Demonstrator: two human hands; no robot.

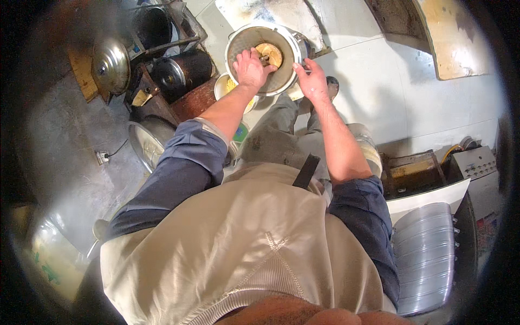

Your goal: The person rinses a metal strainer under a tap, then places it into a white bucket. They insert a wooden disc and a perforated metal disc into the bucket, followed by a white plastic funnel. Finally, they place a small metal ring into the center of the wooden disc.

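A round metal drum (233, 58) with a pale rim stands in front of me, with a tan disc (275, 53) and a dark central knob inside. My left hand (251, 69) reaches over the drum with its fingers apart. Its thumb and forefinger lie on either side of the knob; I cannot tell whether they touch it. At the drum's right rim is my right hand (313, 84), its fingers bent and apart, with nothing visible in them. A white bucket (221, 86) with yellow contents stands beside the drum, partly hidden by my left forearm.
To the left are a dark cylindrical pot (187, 73), a shiny round lid (111, 65) and a metal basin (143, 143). Behind my right forearm stands a pale bucket (369, 149). Farther right are an open box (414, 173) and a ribbed silver panel (425, 254).
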